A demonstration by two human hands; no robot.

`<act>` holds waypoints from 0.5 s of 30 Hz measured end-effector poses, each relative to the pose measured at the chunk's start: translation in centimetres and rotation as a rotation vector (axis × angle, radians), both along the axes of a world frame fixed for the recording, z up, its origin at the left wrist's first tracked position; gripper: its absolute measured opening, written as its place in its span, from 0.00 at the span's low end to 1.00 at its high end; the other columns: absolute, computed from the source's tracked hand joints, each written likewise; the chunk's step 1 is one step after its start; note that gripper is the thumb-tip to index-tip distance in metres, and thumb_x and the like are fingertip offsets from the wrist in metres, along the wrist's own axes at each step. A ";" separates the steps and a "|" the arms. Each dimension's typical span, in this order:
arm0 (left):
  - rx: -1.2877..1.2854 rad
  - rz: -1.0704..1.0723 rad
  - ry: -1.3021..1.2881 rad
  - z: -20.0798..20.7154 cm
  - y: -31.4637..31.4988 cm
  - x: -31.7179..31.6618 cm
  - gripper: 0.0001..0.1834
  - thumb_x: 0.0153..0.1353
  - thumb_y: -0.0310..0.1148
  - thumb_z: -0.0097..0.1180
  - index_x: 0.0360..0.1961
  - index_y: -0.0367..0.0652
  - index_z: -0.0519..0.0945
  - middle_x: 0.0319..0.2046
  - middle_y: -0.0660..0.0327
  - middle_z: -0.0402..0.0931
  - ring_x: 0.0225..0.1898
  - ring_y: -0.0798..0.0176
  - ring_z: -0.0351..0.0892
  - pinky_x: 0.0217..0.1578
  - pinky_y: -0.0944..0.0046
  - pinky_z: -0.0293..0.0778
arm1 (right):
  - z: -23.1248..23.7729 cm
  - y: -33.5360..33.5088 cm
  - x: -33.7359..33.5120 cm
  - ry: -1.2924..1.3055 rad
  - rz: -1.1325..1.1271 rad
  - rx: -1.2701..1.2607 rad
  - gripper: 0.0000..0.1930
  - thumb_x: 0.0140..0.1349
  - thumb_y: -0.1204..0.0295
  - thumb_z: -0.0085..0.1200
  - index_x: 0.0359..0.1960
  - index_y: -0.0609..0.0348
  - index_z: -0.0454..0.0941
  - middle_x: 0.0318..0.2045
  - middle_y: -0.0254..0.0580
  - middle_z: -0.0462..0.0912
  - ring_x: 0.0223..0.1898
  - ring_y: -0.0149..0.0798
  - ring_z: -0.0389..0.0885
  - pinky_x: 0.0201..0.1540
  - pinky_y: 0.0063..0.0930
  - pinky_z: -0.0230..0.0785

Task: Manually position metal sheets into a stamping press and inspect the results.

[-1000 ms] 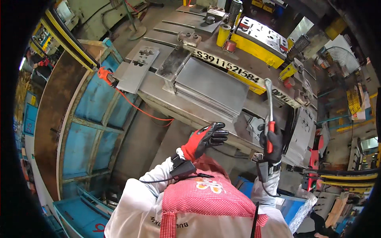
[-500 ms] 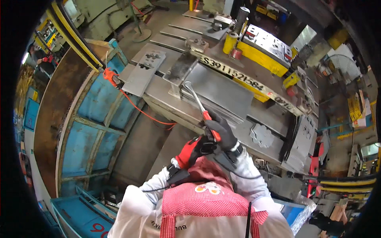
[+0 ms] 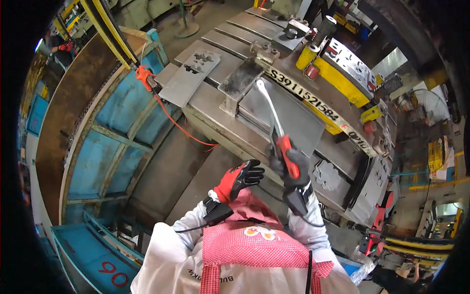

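My right hand [image 3: 299, 172], in a dark grey glove, is closed around the red handle of a metal rod tool [image 3: 271, 109]. Its bright silver shaft points away from me and ends in a round head. That head is over the far left part of a stack of flat grey metal sheets [image 3: 289, 120]; whether it touches the top sheet I cannot tell. Nearer my body and to the left, my left hand [image 3: 240, 182] wears a red glove with black on the palm and fingers. Its fingers are stretched out and it holds nothing.
Behind the sheets stands a press die [image 3: 338, 93] with yellow blocks. Cut metal plates lie left [image 3: 190, 81] and right [image 3: 327, 176] on the slotted press bed. An orange air gun [image 3: 145, 77] with a coiling hose hangs near a blue-panelled frame [image 3: 115, 110].
My hands were together at the tool's handle; the left has come away and opened. My right hand carries the tool slightly right. The view has shifted a little.
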State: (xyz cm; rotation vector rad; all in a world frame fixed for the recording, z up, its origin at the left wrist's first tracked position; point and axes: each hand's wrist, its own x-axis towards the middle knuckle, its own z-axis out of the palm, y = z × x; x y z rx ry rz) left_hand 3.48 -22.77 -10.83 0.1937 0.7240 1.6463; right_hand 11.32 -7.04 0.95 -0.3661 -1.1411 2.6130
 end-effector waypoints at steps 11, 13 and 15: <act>0.000 0.042 0.172 2.2 0.4 -0.1 0.26 0.66 0.46 0.34 0.57 0.37 0.61 0.50 0.51 0.69 0.49 0.57 0.71 0.50 0.60 0.67 | -1.2 -0.8 -1.6 -0.282 -0.020 0.263 0.30 0.52 0.64 0.49 0.57 0.62 0.58 0.32 0.42 0.75 0.18 0.22 0.67 0.19 0.15 0.61; 0.017 0.067 0.138 2.2 0.2 -0.3 0.27 0.66 0.46 0.34 0.58 0.37 0.61 0.50 0.51 0.69 0.49 0.57 0.71 0.50 0.59 0.67 | -1.1 -1.1 -1.4 -0.195 -0.030 0.267 0.31 0.52 0.64 0.49 0.57 0.62 0.57 0.32 0.41 0.75 0.18 0.22 0.66 0.19 0.15 0.60; 0.024 0.092 0.264 3.0 0.0 -0.4 0.27 0.66 0.46 0.34 0.58 0.37 0.60 0.50 0.51 0.69 0.49 0.57 0.71 0.50 0.59 0.67 | -0.5 -1.4 -1.4 -0.199 -0.061 0.421 0.33 0.51 0.62 0.49 0.59 0.62 0.56 0.32 0.41 0.75 0.18 0.22 0.65 0.19 0.15 0.59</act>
